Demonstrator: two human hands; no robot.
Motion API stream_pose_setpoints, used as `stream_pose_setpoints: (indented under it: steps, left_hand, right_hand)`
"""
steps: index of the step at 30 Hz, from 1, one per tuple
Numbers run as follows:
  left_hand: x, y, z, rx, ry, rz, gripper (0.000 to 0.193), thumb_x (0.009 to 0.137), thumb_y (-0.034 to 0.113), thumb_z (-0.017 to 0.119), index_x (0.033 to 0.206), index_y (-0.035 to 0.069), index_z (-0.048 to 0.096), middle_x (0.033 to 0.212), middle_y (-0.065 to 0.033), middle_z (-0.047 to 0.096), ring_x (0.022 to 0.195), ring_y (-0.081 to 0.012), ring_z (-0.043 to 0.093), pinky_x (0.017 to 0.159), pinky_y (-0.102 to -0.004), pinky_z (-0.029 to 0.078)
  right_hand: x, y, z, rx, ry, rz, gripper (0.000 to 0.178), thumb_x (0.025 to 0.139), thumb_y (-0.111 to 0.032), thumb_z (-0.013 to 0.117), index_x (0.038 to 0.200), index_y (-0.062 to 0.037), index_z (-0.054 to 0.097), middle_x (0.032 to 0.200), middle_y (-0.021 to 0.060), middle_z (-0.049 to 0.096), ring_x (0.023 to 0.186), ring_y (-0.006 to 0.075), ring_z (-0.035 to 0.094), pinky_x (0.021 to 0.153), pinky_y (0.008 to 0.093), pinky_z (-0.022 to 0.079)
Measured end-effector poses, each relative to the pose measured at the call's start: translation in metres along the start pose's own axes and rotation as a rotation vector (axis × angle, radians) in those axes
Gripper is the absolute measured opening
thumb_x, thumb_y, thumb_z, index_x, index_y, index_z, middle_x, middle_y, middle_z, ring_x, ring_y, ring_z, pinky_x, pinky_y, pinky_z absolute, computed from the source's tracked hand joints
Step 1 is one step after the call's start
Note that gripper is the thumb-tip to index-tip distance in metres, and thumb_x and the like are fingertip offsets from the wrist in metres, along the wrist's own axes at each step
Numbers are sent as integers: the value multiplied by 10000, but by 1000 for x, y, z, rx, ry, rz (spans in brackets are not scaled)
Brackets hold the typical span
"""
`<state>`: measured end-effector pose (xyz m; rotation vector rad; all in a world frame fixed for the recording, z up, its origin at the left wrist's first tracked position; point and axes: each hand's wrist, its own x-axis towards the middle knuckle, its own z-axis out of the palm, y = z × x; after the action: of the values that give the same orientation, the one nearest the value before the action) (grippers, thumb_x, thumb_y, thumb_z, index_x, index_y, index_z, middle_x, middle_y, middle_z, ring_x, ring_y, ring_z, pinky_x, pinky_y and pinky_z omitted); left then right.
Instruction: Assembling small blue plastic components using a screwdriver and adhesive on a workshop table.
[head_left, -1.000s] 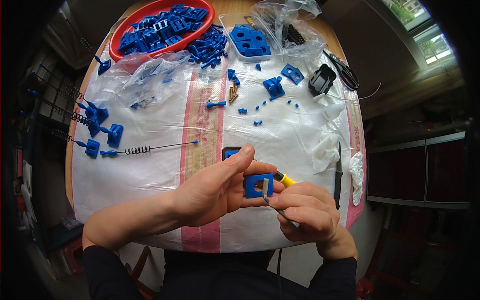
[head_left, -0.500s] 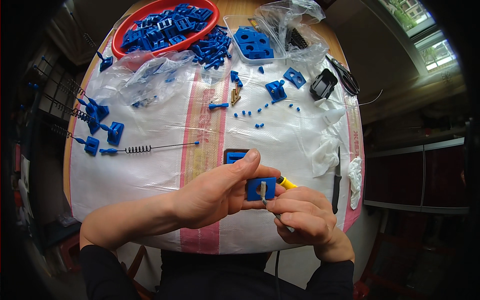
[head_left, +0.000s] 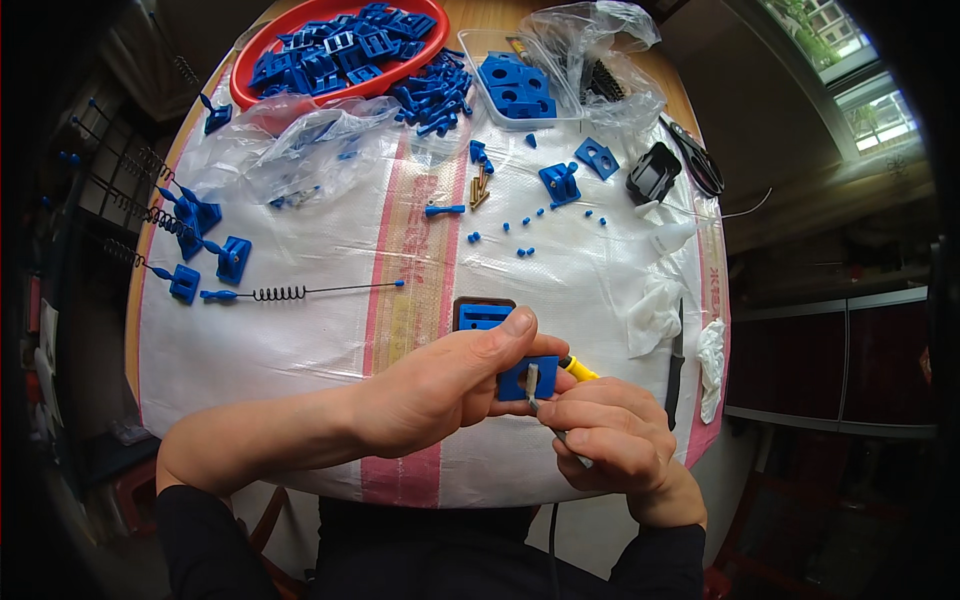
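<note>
My left hand is closed round a small blue square plate with a round hole, thumb raised above its far edge. From the right, my right hand pinches a slim grey tool with a bent, whitish tip. That tip lies across the plate's hole. A yellow handle-like piece with a black end shows just beyond the plate, between the two hands; what supports it is hidden. Past my left thumb, a dark-rimmed holder contains a blue slotted part.
A red basin of blue parts and a clear tub of blue plates stand at the back. Small blue caps, brass pins and a spring rod lie mid-table. Scissors and a knife lie right.
The view has shifted slightly. Both hands keep nearly the same pose, and the tool's tip stays across the plate's hole.
</note>
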<state>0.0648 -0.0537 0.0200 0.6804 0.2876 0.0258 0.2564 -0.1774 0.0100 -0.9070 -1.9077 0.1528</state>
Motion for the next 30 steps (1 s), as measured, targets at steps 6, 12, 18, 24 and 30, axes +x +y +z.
stream_pose_setpoints:
  steps: [6,12,18,24,30]
  left_hand:
    - [0,-2,1,-18,-12,48,783,1098,588,357,1458,-106,388,1350,-159,533,1286,-193,507,1149,-400,404]
    - [-2,-4,-2,35,-20,40,686,1125,503,306,1564,-24,333,1453,-158,513,1368,-234,501,1192,-422,355]
    - [1,-11,-6,67,-20,104,680,1122,506,317,1574,-3,323,1464,-152,506,1386,-227,482,1199,-418,341]
    - [-2,1,-2,175,61,153,684,1120,501,324,1574,-9,317,1500,-185,473,1358,-241,500,1149,-399,388]
    - [-24,49,7,884,408,567,621,895,127,506,1487,-40,423,1348,-141,531,1144,-176,509,1029,-336,421]
  right_hand:
    - [0,-1,2,-32,-5,8,333,779,62,770,1053,3,590,972,180,738,806,296,749,704,389,629]
    - [0,-2,4,-56,-1,11,339,780,71,766,1055,2,581,973,176,741,808,295,753,698,377,629]
    - [2,-1,6,-121,-44,-25,348,775,80,768,1062,10,584,977,176,741,810,297,753,690,368,627]
    - [2,-5,0,-110,10,7,404,815,65,768,1129,-24,529,1019,182,729,830,305,747,673,376,628]
    - [-3,-5,-14,-218,95,109,386,887,53,732,1171,-39,488,1032,201,722,841,311,738,715,377,620]
